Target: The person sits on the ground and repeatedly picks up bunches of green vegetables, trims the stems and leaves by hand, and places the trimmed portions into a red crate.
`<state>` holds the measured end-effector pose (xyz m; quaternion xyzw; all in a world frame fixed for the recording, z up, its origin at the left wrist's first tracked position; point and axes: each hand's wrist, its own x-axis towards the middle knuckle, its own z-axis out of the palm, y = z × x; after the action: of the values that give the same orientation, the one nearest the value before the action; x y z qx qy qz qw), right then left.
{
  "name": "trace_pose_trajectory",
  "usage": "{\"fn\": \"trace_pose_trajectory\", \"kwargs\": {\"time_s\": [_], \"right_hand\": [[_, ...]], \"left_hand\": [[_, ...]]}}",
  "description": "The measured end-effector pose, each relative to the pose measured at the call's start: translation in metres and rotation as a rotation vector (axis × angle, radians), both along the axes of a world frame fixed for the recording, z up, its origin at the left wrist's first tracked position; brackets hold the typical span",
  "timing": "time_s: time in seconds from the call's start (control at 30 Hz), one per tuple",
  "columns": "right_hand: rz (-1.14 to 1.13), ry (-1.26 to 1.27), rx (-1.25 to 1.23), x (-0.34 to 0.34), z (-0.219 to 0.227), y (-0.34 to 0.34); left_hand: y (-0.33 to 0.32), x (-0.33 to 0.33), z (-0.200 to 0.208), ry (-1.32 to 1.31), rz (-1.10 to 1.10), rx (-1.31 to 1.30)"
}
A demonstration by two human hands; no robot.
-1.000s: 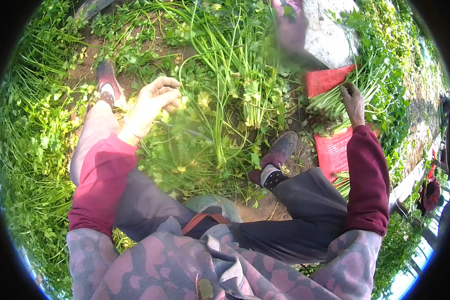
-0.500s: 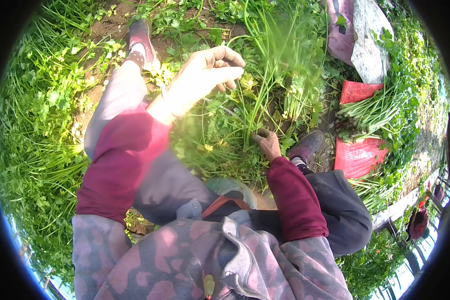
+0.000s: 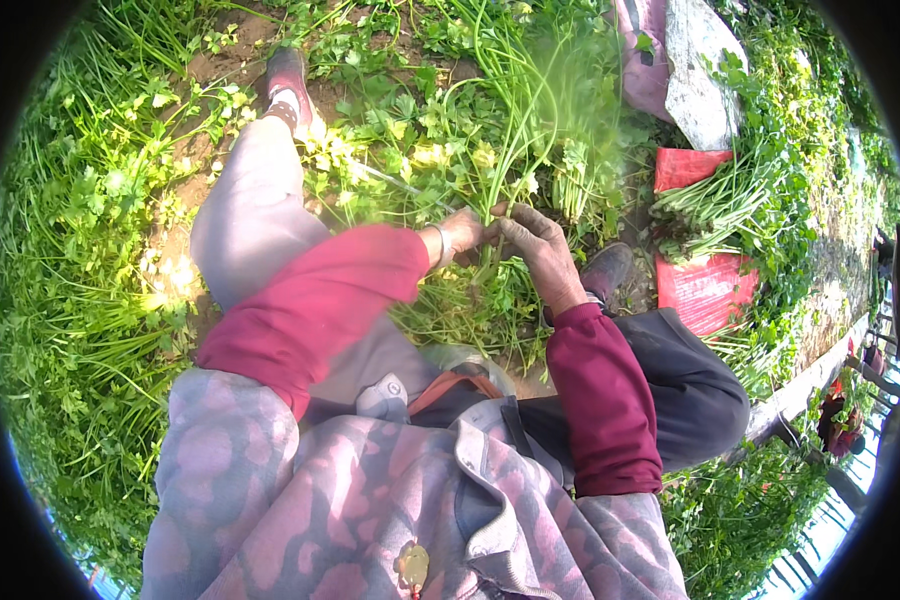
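Observation:
A clump of long green celery stalks (image 3: 510,150) stands between my legs, leaning upward and away from me. My right hand (image 3: 545,250) has its fingers closed around the lower stalks from the right. From the left, my left hand (image 3: 460,233) meets it at the same spot, fingers pinched together on the stalks. A bracelet (image 3: 442,246) circles my left wrist. Where the two hands meet, the fingertips partly hide each other and the stalk bases.
To the right, a bundle of cut stalks (image 3: 715,208) lies across a red plastic sheet (image 3: 705,292). Beyond it is a pale grey sheet (image 3: 702,75). Leafy plants (image 3: 90,300) fill the left side. My shoes (image 3: 288,75) flank the clump.
My left hand, raised and loosely curled before, has come down and right to the stalks beside my right hand. My right hand has shifted slightly upward along the stalks.

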<state>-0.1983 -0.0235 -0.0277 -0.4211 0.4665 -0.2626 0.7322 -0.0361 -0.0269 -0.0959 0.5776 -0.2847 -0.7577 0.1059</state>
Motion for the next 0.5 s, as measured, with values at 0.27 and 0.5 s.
{"fn": "trace_pose_trajectory", "kwargs": {"time_s": [0.27, 0.5], "right_hand": [[-0.482, 0.248, -0.168, -0.021, 0.010, 0.071], [-0.202, 0.749, -0.281, -0.003, -0.015, 0.096]], "left_hand": [[0.001, -0.011, 0.018, 0.005, 0.113, -0.146], [0.011, -0.021, 0.036, -0.151, 0.191, -0.271]]}}
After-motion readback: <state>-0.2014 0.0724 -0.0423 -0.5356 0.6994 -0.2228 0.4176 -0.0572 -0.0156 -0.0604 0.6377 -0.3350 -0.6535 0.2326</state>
